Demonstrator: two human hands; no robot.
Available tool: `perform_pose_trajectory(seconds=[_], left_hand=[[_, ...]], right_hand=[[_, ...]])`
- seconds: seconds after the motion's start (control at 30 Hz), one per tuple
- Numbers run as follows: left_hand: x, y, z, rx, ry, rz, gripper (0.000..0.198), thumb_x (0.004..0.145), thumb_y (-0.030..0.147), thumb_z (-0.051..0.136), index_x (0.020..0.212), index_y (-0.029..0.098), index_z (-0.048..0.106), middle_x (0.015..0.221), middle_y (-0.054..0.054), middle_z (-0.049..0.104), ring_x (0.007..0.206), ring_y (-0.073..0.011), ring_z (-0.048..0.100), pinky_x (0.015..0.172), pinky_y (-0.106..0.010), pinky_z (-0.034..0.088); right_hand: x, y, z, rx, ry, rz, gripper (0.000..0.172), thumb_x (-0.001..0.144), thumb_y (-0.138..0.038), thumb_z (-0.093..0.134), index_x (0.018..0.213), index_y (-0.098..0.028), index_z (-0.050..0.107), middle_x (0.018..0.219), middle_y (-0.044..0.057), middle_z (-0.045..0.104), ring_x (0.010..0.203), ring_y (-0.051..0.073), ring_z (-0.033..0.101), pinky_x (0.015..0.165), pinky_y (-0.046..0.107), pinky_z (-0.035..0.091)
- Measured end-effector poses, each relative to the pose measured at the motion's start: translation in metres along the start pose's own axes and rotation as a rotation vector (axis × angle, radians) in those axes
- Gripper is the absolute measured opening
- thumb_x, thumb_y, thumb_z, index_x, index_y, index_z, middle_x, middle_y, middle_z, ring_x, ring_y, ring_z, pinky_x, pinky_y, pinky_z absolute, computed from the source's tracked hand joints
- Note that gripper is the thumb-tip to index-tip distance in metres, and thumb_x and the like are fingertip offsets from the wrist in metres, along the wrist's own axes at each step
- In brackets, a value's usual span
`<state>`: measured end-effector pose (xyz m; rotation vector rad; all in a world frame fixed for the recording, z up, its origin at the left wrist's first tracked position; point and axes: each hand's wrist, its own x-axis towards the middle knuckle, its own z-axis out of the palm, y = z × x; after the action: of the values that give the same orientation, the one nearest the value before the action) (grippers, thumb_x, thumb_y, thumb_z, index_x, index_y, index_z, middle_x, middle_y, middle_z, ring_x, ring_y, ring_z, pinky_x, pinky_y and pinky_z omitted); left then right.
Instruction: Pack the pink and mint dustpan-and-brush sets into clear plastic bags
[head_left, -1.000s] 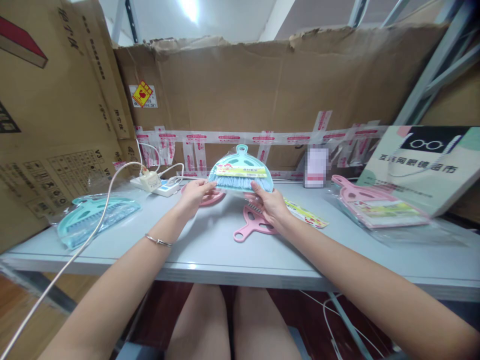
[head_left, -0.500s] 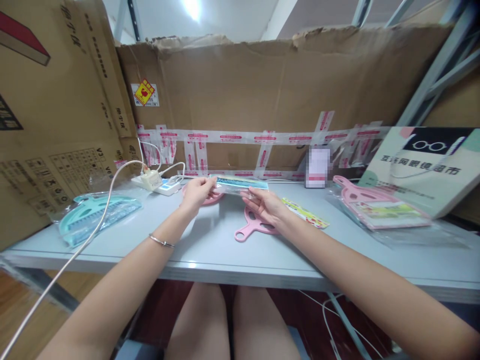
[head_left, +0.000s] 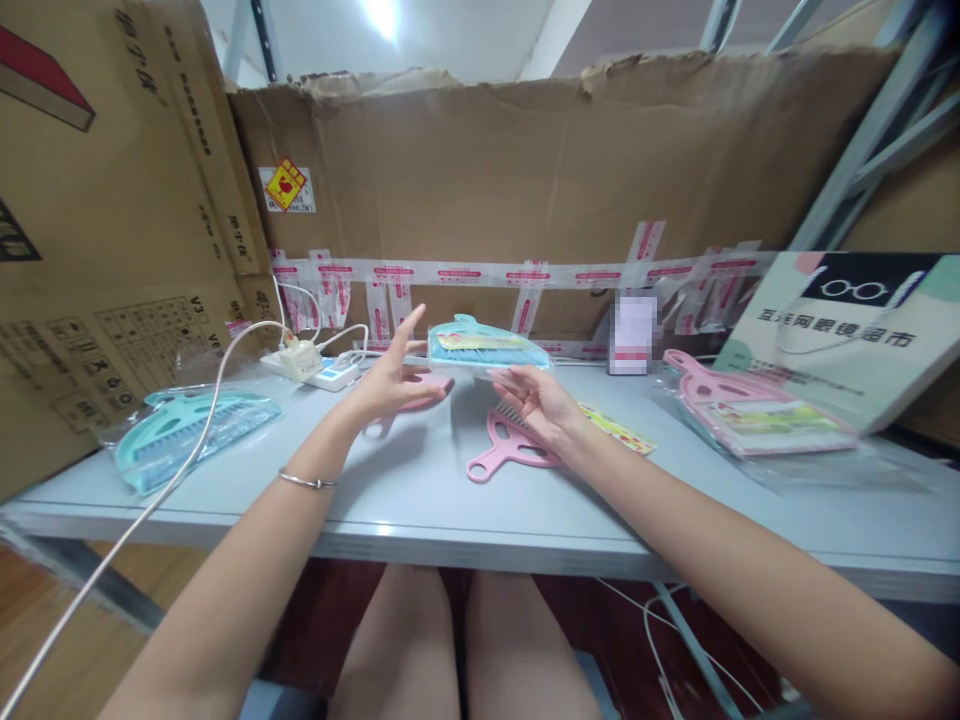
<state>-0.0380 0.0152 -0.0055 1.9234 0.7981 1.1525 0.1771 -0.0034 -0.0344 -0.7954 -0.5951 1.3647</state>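
At twelve o'clock, raised above the bench, a blue brush-and-dustpan set tips towards flat. The right hand grips its near edge from one o'clock, fingers seemingly underneath to bear the weight. At eleven, the left hand is open, fingers spread, perhaps to steady the set; contact cannot be told. A bagged blue set at nine and pink set at three probably sit aside for working room. The white panel at two reads 眼镜超市; the left carton shows "V3".
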Motion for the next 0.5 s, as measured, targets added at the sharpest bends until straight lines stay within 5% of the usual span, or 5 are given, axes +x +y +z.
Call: perform_pose_trajectory(seconds=[0.17,0.43,0.5], left_hand=[[0.006,-0.003,0.004,0.006,0.101,0.104,0.028,0.065,0.027,0.073,0.091,0.017,0.066,0.123,-0.012,0.055,0.121,-0.0244,0.048,0.097,-0.034,0.043],[0.003,-0.001,0.021,0.053,0.304,0.113,0.023,0.07,0.033,0.07,0.066,0.018,0.053,0.126,-0.014,0.057,0.129,-0.0277,0.041,0.099,-0.039,0.037],[0.003,-0.001,0.019,0.058,0.332,0.166,0.025,0.072,0.034,0.069,0.065,0.019,0.05,0.129,-0.013,0.055,0.13,-0.027,0.04,0.101,-0.039,0.035]], right_hand=[[-0.005,-0.003,0.002,-0.056,-0.071,-0.012,0.013,0.079,-0.007,0.055,0.07,-0.016,0.058,0.067,0.004,0.071,0.066,0.012,0.069,0.065,0.019,0.057],[-0.009,-0.003,0.004,-0.15,-0.175,-0.065,0.005,0.079,-0.018,0.062,0.083,-0.017,0.059,0.074,0.005,0.072,0.071,0.014,0.069,0.066,0.022,0.057],[-0.013,-0.006,0.004,-0.18,-0.174,-0.104,0.028,0.076,-0.032,0.067,0.099,-0.019,0.059,0.087,0.007,0.072,0.077,0.018,0.07,0.067,0.028,0.058]])
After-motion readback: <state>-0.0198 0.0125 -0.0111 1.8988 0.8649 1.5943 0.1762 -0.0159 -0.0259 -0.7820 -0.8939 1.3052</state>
